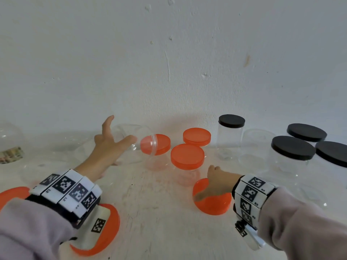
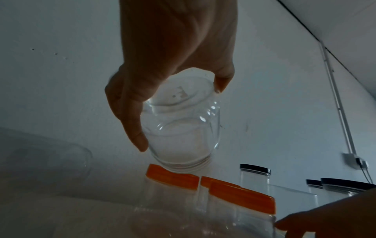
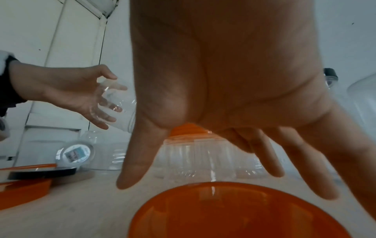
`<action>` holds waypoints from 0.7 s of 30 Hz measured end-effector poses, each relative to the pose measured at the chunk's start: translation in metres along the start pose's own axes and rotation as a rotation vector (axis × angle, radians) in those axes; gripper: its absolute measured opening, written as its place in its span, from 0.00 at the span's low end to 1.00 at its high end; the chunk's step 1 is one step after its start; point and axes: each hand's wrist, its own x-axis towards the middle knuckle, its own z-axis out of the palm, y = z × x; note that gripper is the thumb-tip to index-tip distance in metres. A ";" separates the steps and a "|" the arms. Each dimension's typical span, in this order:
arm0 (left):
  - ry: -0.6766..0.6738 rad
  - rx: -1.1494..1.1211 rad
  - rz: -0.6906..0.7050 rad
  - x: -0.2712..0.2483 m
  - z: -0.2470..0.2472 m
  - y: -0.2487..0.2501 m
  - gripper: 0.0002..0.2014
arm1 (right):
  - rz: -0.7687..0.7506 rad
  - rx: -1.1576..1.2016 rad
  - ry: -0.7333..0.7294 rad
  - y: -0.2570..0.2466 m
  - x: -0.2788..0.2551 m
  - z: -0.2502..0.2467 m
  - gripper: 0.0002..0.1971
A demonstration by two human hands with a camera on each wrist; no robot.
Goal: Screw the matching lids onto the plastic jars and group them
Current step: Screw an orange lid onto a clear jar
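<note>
The pale bench (image 1: 159, 212) runs along a white wall (image 1: 169, 53) and carries everything. On its right stand clear jars with black lids (image 1: 293, 148), one taller and narrower (image 1: 231, 121) near the wall. In the middle three small clear jars with orange lids (image 1: 187, 154) stand close together. Two large orange lids (image 1: 110, 229) lie at the near left, partly under the left sleeve. The left hand (image 1: 107, 145) grips a small lidless clear jar (image 2: 181, 128) by its base, thumb and fingers curled round it, holding it tilted on its side in the air with its threaded mouth toward the orange-lidded jars. The right hand (image 1: 216, 182) is spread with straight fingers over a loose orange lid (image 1: 214, 203) lying on the bench in front of that group; whether the fingertips touch it I cannot tell.
</note>
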 end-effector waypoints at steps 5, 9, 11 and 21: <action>-0.094 -0.037 -0.095 -0.030 0.012 -0.004 0.28 | -0.059 -0.118 -0.086 0.005 -0.011 0.015 0.59; -0.132 -0.194 -0.214 -0.050 0.015 -0.007 0.42 | -0.087 -0.165 -0.081 0.007 -0.019 0.019 0.59; -0.135 -0.179 -0.249 -0.057 0.017 -0.009 0.50 | -0.094 -0.178 -0.082 0.008 -0.022 0.020 0.58; -0.162 -0.124 -0.351 -0.076 0.020 -0.026 0.47 | -0.207 -0.092 -0.043 0.006 -0.033 0.011 0.57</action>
